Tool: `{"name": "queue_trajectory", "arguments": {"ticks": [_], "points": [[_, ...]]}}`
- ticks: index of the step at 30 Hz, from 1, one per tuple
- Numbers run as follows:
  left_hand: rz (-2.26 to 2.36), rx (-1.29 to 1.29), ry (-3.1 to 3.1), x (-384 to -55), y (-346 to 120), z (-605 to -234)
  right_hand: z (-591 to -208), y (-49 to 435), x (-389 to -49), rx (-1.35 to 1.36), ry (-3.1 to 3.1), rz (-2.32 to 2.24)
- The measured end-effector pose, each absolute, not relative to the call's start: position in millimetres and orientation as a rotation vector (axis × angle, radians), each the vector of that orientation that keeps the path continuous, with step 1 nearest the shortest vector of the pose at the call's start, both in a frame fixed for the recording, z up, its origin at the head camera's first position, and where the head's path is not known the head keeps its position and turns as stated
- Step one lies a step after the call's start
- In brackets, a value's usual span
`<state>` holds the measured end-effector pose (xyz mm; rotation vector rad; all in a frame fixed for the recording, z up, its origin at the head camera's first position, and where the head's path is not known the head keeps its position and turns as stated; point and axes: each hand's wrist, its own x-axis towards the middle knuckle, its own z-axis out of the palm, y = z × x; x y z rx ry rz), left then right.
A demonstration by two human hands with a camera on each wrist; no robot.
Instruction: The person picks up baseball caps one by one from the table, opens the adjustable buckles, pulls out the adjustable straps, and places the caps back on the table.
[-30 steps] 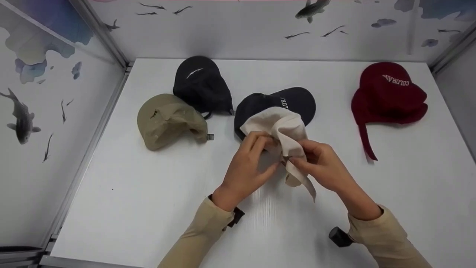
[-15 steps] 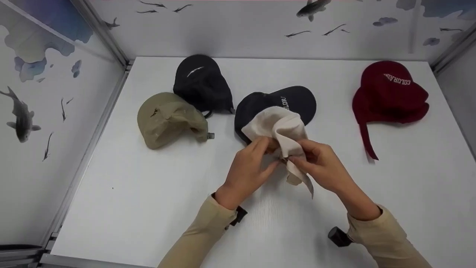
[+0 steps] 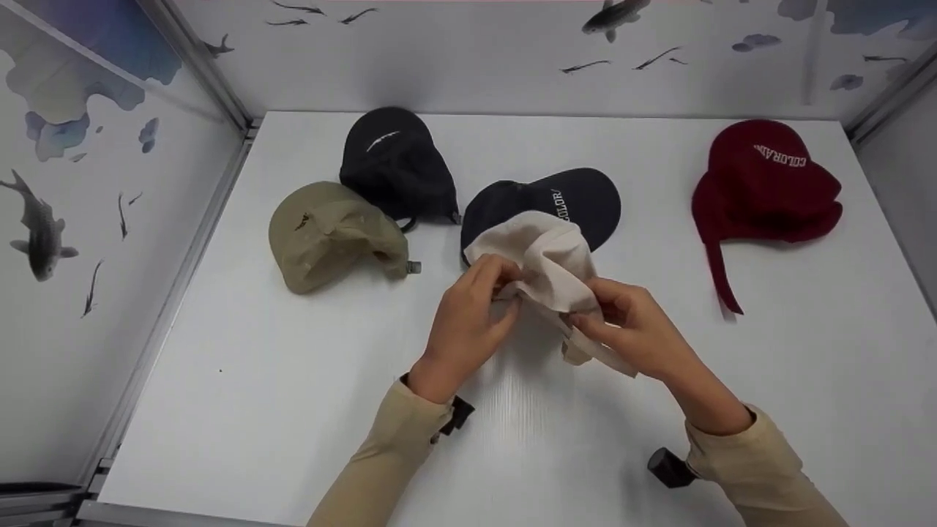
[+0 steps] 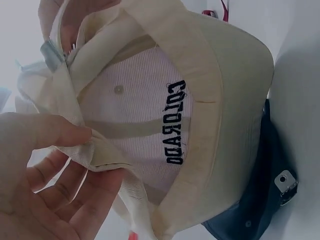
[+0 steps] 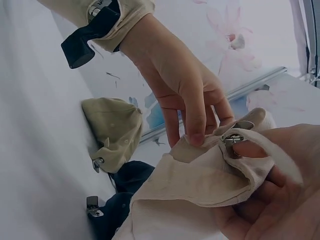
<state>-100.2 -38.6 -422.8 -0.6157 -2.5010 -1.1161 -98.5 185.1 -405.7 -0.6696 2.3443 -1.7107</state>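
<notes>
A cream cap [image 3: 538, 238] is held up in both hands over the table, in front of a navy cap [image 3: 589, 201]. The left hand [image 3: 465, 322] pinches its back edge between thumb and fingers. At the strap end, the right hand [image 3: 633, 326] grips the cap beside a metal buckle [image 5: 232, 138], while the strap's loose tail hangs below. The cap's inside faces the left wrist view, where reversed dark COLORADO lettering [image 4: 174, 122] shows. Part of the navy cap is hidden behind the cream one.
An olive cap [image 3: 322, 241] and a black cap [image 3: 395, 165] lie touching at the left. A dark red cap [image 3: 768, 187] with a long loose strap lies at the far right. White printed walls [image 3: 468, 66] enclose the table [image 3: 293, 410].
The left hand has shifted left along the cream cap's edge, drawing the back band wider. The right hand keeps its place, and the strap tail swings to the right. Other caps stay put.
</notes>
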Motion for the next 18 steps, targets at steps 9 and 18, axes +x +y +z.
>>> {"name": "queue_trajectory", "arguments": {"ticks": [9,18], "points": [[-1.234,-0.674,-2.535,-98,-46,-420,-407,187,-99,-0.683,2.261,-1.765],[-1.266,-0.808,-2.578,-92,-37,-418,-409,183,-99,-0.662,2.277,-1.748]]}}
